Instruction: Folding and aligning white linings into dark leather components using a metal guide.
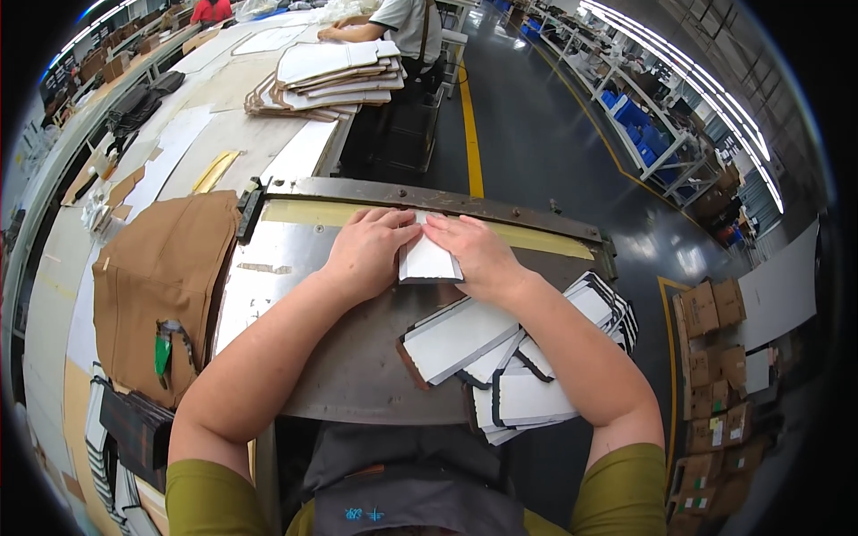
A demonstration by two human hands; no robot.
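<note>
A small white panel (429, 259) with a dark lower edge lies on the metal work plate (357, 375), its far end by the raised metal bar (402, 193). My left hand (371, 246) holds its left side, fingers bent over the far end. On the right side, my right hand (474, 255) grips it the same way, and the fingertips of both hands nearly meet. My hands hide much of its far part. Below my right forearm is a loose heap of similar white panels (460, 339) with black and grey edging, some overhanging the plate's near edge.
Left of the plate, a brown fabric piece (156, 268) covers part of the long table, with dark folded pieces (134, 424) nearer me. White sheets (335, 67) are stacked farther off, beside a person (407, 27). Cardboard boxes (715, 308) stand at the right.
</note>
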